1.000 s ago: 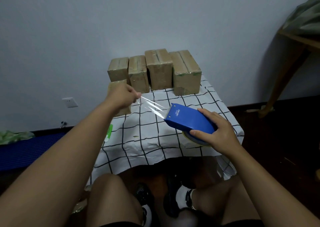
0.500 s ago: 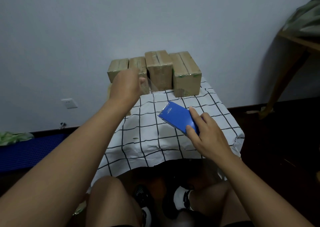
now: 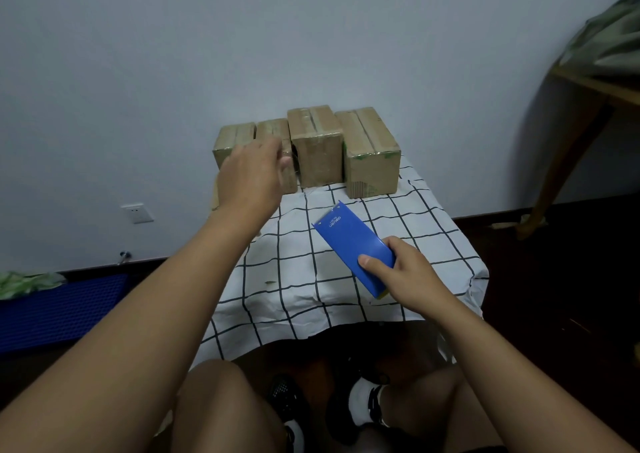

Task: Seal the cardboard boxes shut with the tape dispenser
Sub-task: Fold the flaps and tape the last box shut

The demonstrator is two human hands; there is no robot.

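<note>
The tape dispenser (image 3: 353,245) is in your right hand (image 3: 403,276), held above the near right part of the table (image 3: 450,245). Your thumb lies across its blue top face and your fingers curl round its far side, so the grip is firm. The dispenser's toothed front edge points away from you and to the left, toward the boxes, and a bit of yellow shows at its near lower corner.

Your left hand (image 3: 251,179) is stretched out in front of the second box from the left (image 3: 277,130), back of the hand toward the camera. The fingers are bent forward and hidden behind the knuckles, so you cannot tell whether they pinch anything or touch the box.

Four cardboard boxes stand in a row along the far edge of the table, against the wall. The leftmost box (image 3: 233,139) and its neighbour are lower; the third box (image 3: 317,148) and the rightmost box (image 3: 372,158) are taller. Glossy tape runs along the top seams of the taller two. Part of a fifth box (image 3: 214,196) shows lower down, behind your left wrist.

The table wears a white cloth with a black grid. A wall socket (image 3: 137,213) sits low on the wall to the left, and a blue mat (image 3: 62,310) lies on the floor below it. A wooden leg (image 3: 568,162) slants at the right edge.
</note>
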